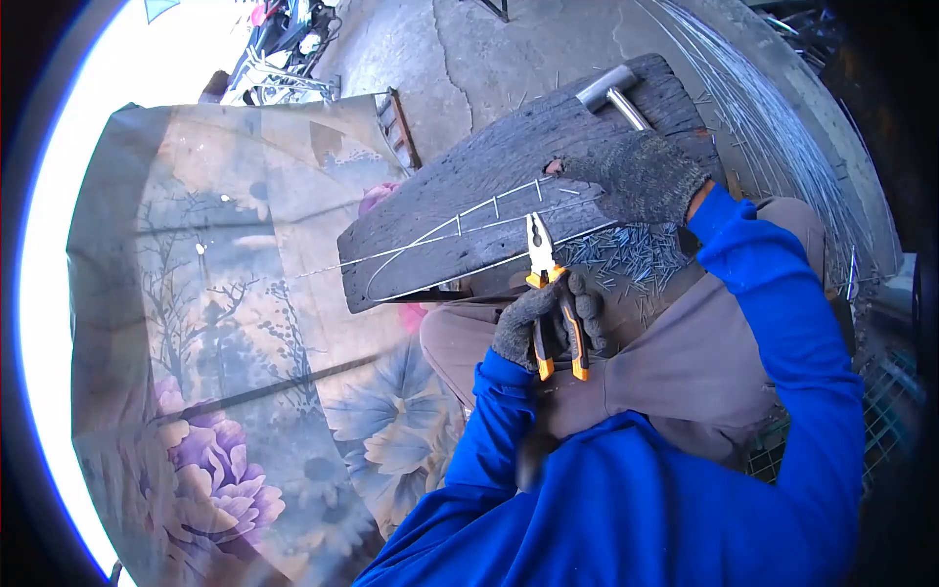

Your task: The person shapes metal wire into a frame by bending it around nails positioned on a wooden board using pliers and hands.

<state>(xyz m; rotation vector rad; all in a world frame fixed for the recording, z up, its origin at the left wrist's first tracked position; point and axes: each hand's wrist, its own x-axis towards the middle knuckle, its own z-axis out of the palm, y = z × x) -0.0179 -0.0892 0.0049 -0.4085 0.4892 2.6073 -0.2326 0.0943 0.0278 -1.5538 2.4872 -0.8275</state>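
Note:
My left hand (553, 318), in a grey knit glove, is wrapped round the orange-and-black handles of a pair of pliers (540, 247). The pliers' jaws point away from me, beside a bent wire frame (421, 241) with short cross pieces. My right hand (641, 178), also gloved, rests low over the dark wooden board (528, 147) at the frame's right end. Its fingertips are partly hidden, and whatever they hold cannot be made out. Just beyond this hand a metal hammer (608, 90) lies on the board.
Many short metal pieces (636, 256) are heaped by the board's near edge. Long thin rods (773, 117) lie on the floor at the right. A flowered sheet (235, 333) spreads over the left side. Metal clutter (293, 49) stands at the back left.

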